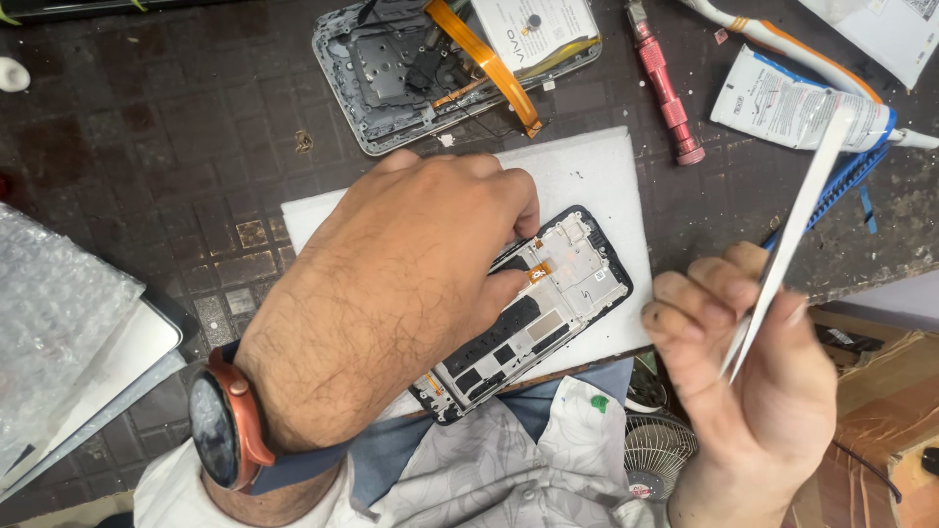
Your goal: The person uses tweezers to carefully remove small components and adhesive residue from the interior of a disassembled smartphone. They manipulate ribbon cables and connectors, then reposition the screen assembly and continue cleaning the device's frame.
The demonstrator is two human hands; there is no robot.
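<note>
The left hand (391,293) lies flat over a phone display frame (548,303), thumb and forefinger pressed together on a small orange flex connector (539,271) near the frame's upper end. The frame rests askew on a white pad (587,171) at the front edge of the dark worktop (147,156). The right hand (748,362) is raised off to the side, fingers pinching long white tweezers (792,225) that point up and away. This looks like the connector-handling stage of a screen repair; the next move likely calls for bringing the tweezer tips down to the connector while the left hand steadies the frame. Behind lie an opened phone body (391,68), a red screwdriver (665,83) and a white glue tube (792,103).
</note>
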